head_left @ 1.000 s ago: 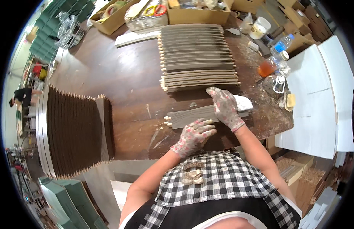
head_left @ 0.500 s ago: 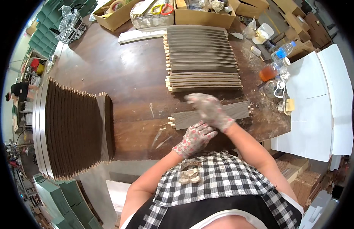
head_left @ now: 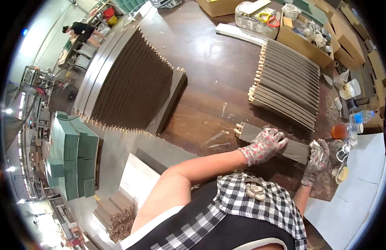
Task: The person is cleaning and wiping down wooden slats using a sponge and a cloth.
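Head view: the gloved left hand (head_left: 266, 146) lies across a small set of grey-brown slats (head_left: 295, 151), its fingers bent; whether this grip clasps the wood or only presses on it is not shown; the gloved right hand (head_left: 318, 160) is at the slats' right end, fingers curled, with a bit of white material (head_left: 314, 143) at its fingertips; whether that grip takes in the wood too is impossible to judge. The slats lie on the brown worktop (head_left: 201, 96), near its edge on the wearer's side; pale pegs (head_left: 238, 130) jut from their left end, and these could catch or snap, I judge, if the slats were pushed leftward at a slant; uneven pressure between the hands could also fan the slats out of line. Just beyond lies a row of similar pieces (head_left: 288, 81), close enough that a stray knuckle could skew it; past the right hand is a bottle of orange liquid (head_left: 341, 131), which an outward swing might knock, wetting the wood if its cap is loose; well apart on the left is a large stack (head_left: 126, 79), likely to slip only if jolted.
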`<state>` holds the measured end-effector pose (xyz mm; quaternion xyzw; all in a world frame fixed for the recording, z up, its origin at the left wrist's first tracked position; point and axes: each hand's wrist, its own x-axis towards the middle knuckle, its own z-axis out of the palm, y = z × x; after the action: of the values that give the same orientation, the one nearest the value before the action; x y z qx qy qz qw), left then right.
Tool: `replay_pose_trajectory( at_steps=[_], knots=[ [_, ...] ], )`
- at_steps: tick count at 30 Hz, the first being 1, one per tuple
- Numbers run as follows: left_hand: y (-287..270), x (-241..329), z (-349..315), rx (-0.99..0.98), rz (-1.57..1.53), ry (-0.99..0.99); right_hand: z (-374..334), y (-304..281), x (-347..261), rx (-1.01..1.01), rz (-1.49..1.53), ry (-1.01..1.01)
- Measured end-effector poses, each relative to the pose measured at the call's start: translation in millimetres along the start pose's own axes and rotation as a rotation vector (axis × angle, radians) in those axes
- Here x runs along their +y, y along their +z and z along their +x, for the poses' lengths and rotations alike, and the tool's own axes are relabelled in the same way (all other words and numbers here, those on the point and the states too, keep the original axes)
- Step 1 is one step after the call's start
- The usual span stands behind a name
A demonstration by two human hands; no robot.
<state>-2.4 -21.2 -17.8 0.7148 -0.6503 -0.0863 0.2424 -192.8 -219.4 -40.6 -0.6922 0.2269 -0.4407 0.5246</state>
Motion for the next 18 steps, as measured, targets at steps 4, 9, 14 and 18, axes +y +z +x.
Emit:
replay_pose_trajectory(
  at_steps=[4, 9, 14, 18],
  knots=[
    [-35.6, -18.9, -25.2, 0.315, 0.009, -0.162, 16.3, 4.5, -19.8, -0.028, 0.187, -0.011],
    [-118.5, -74.1, -107.3, 0.475, 0.304, -0.722, 14.0, 7.4, -34.4, 0.060, 0.190, 0.174],
    [-125.3, -143.7, -166.0, 0.472, 0.612, -1.170, 9.7, 46.8, -48.8, -0.134, 0.063, 0.196],
    [-109.3, -181.3, -180.8, 0.280, 0.734, -1.261, 9.9, 60.9, -54.4, -0.186, -0.068, -0.026]
  ],
)
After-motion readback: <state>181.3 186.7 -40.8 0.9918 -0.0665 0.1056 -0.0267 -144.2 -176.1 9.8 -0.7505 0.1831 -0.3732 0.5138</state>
